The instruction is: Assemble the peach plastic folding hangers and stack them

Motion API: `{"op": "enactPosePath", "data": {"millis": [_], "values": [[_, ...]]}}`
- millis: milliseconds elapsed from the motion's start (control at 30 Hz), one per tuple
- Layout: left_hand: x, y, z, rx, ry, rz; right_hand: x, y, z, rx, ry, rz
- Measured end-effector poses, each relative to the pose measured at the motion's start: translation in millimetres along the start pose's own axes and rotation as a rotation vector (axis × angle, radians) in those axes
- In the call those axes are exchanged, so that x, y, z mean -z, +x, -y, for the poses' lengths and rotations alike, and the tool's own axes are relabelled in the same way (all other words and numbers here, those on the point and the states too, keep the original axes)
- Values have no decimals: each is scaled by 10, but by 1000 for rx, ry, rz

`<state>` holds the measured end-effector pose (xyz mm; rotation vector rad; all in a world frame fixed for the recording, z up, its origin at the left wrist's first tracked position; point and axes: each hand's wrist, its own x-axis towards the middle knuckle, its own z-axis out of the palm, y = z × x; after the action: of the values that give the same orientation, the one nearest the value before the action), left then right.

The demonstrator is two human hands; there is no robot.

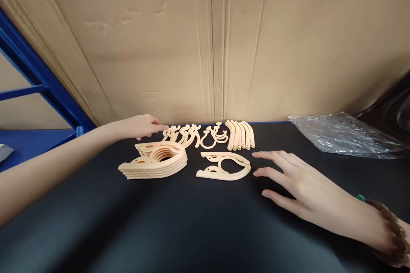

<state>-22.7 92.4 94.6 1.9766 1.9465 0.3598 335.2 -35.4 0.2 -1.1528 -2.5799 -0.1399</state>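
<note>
Folded beige hangers lie in a stack [156,166] left of centre, with a single folded hanger [224,175] to their right. Behind them are small curved pieces [188,135], hook-shaped pieces [208,138] and a row of curved arms [240,134]. My left hand [144,126] reaches in behind the stack, its index finger at the left end of the small curved pieces; whether it touches one cannot be told. My right hand [291,181] hovers beside the single hanger's right end, fingers spread, holding nothing.
Everything lies on a black tabletop [179,230]. Tall cardboard [160,42] stands behind it. A clear crumpled plastic bag [339,136] is at the back right, near a dark shiny bag [390,104]. A blue metal frame [57,94] rises at the left.
</note>
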Motion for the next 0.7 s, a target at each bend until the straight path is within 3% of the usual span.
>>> {"op": "enactPosePath", "data": {"millis": [100, 233, 700], "values": [[-127, 334, 89, 52, 114, 125, 2, -7, -8, 1, 4, 1], [-174, 546, 146, 57, 170, 190, 2, -4, -9, 7, 0, -13], [-163, 557, 166, 164, 35, 303, 12, -5, 3, 14, -14, -29]]}}
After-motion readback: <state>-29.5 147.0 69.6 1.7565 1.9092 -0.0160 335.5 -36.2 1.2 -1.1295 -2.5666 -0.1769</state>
